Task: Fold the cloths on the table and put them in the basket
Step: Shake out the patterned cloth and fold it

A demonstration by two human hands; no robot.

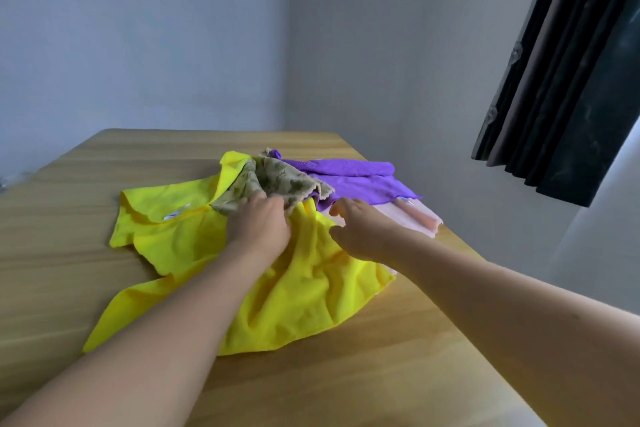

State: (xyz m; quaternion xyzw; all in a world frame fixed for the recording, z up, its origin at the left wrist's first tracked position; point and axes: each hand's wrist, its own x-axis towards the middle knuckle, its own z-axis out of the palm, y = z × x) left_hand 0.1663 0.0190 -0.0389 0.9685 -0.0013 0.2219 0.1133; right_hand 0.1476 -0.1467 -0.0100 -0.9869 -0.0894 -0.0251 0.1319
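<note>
Yellow cloth (277, 291), purple cloth (360, 184), two hands

Both forearms are bare to the frame's edge, no sleeves showing; left hand (258, 225) and right hand (360, 230) wear nothing.

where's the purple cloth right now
In the head view the purple cloth lies at the far right of the pile on the table, behind the pink cloth and right of the patterned beige cloth.
</note>
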